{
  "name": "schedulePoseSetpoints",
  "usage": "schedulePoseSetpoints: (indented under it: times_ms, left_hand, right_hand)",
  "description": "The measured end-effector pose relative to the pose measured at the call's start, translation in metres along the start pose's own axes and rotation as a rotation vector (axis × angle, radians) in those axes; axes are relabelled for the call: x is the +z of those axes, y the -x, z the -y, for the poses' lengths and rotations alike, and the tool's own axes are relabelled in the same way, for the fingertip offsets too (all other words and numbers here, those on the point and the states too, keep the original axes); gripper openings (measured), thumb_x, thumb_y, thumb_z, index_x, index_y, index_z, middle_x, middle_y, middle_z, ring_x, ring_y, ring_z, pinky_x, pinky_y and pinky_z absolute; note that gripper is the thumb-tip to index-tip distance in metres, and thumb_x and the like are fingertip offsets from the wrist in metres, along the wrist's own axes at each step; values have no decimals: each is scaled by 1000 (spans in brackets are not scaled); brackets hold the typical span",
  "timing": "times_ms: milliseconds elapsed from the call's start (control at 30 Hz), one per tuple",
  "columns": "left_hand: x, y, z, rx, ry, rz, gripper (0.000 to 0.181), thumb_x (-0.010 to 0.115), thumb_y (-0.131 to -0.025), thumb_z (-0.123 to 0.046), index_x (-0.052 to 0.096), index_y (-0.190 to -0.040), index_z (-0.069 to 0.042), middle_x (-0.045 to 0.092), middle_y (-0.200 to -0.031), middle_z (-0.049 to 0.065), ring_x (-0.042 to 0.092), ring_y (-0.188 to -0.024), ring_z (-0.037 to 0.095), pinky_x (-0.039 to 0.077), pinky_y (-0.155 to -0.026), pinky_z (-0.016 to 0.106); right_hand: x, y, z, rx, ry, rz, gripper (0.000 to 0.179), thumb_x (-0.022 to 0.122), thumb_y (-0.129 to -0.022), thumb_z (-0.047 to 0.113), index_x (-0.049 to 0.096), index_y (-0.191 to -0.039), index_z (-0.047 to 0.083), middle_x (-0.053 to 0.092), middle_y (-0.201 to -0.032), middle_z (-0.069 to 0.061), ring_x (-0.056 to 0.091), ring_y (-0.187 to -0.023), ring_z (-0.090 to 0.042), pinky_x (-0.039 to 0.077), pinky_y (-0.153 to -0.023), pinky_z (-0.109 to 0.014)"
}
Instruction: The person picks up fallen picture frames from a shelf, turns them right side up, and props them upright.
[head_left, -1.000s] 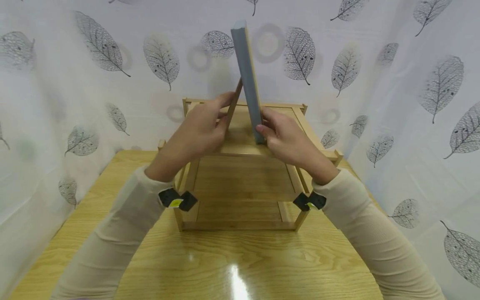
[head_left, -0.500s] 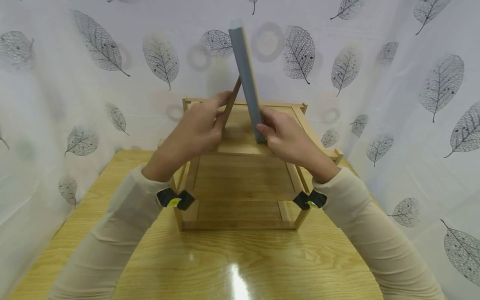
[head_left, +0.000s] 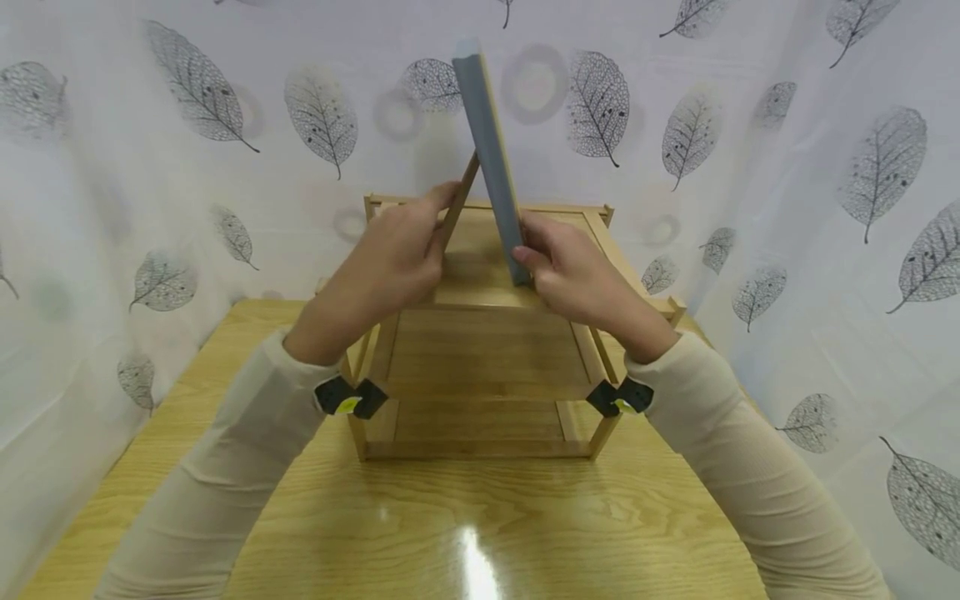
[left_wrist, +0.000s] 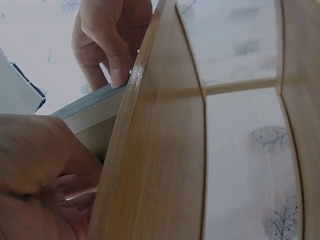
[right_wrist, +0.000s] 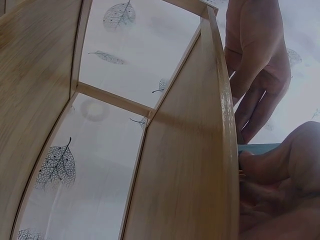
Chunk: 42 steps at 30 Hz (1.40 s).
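Note:
A thick book [head_left: 487, 158] with a grey-blue spine stands on the top shelf of a wooden rack, tilted so its top leans left. My right hand [head_left: 581, 271] grips it low down, thumb on the spine and fingers on its right side. To the left, a thin brown wooden board [head_left: 460, 202] slants the other way, its upper end meeting the book. My left hand [head_left: 393, 254] holds this board from its left side. In the left wrist view, the right hand [left_wrist: 107, 42] shows beyond the shelf edge. The right wrist view shows the left hand [right_wrist: 257, 65] across the book.
The wooden rack [head_left: 480, 390] has several slatless shelves and low side rails, and stands on a wood-grain table [head_left: 480, 517]. Behind it hangs a white curtain [head_left: 247, 75] printed with grey leaves. A black device [head_left: 348, 397] is strapped to each wrist.
The book's top has tipped farther left, while its lower end and the right hand barely moved. My left hand and the board have shifted slightly left.

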<state>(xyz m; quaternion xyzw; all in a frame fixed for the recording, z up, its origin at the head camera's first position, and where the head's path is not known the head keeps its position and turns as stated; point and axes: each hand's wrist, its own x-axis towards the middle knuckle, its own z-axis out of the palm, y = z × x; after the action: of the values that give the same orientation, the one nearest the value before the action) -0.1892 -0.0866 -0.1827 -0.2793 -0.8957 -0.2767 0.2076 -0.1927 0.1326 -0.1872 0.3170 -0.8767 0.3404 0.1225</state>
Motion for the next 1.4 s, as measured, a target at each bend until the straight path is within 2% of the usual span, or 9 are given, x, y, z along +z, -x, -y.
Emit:
schedulePoseSetpoints:
  times_ms: [267, 633, 733, 867, 1033, 1133, 1200, 1300, 1400]
  left_hand:
    - [3, -1, 1, 8, 1, -13, 45, 49, -97, 4, 50, -142, 0, 68, -121, 20, 66, -96, 36, 51, -87, 51]
    - [4, -1, 2, 38, 0, -34, 48, 48, -96, 5, 48, -145, 1, 69, -117, 21, 63, -85, 33, 52, -82, 49]
    - [4, 0, 1, 35, 5, -32, 50, 48, -96, 5, 46, -146, 2, 68, -121, 21, 61, -84, 32, 52, -81, 49]
    - [3, 0, 1, 33, 9, -33, 50, 49, -96, 4, 46, -146, 2, 67, -124, 23, 68, -101, 34, 54, -90, 49]
    - [1, 2, -2, -2, 33, -42, 51, 52, -98, 1, 44, -148, 2, 58, -140, 22, 65, -118, 36, 53, -99, 45]
    - [0, 3, -4, -23, 43, -89, 49, 54, -99, -2, 48, -147, 2, 56, -144, 18, 66, -117, 33, 56, -96, 41]
    - [0, 5, -6, -20, 51, -157, 44, 55, -98, -3, 54, -142, 1, 59, -141, 15, 68, -113, 30, 58, -90, 37]
    - [1, 7, -9, 2, 70, -265, 35, 57, -96, -3, 64, -131, -1, 68, -130, 11, 73, -102, 24, 60, -80, 29]
    - [1, 9, -12, 13, 75, -330, 28, 61, -95, -6, 69, -121, -1, 74, -115, 10, 75, -88, 20, 60, -72, 26]
  right_hand:
    - [1, -1, -2, -13, -2, -18, 10, 52, -100, -3, 61, -100, -2, 62, -93, -13, 56, -83, -23, 46, -77, -37]
    - [0, 0, -1, 3, -38, -5, 17, 53, -101, -2, 63, -114, -5, 67, -103, -17, 60, -90, -25, 50, -84, -38]
    - [-1, 1, -3, 1, -75, 5, 24, 52, -101, -3, 62, -123, -6, 68, -114, -19, 64, -95, -25, 52, -88, -39]
    - [-2, 1, -5, -1, -154, 11, 36, 51, -100, -7, 56, -135, -10, 63, -132, -22, 63, -115, -28, 51, -100, -35]
    - [-4, 2, -6, 20, -198, -7, 42, 52, -100, -7, 50, -141, -11, 53, -143, -25, 52, -134, -32, 44, -110, -34]
    - [-7, 4, -6, 38, -166, -28, 42, 52, -100, -4, 50, -142, -9, 53, -144, -23, 52, -134, -33, 45, -109, -38]
    - [-10, 6, -6, 46, -166, -45, 41, 52, -100, -3, 52, -141, -8, 55, -143, -22, 53, -132, -34, 46, -108, -41]
    - [-12, 8, -8, 55, -159, -84, 39, 54, -98, -3, 56, -137, -8, 58, -138, -23, 56, -128, -35, 49, -106, -44]
    - [-14, 8, -10, 62, -144, -139, 35, 56, -98, -1, 59, -132, -8, 62, -131, -23, 60, -123, -35, 51, -103, -45]
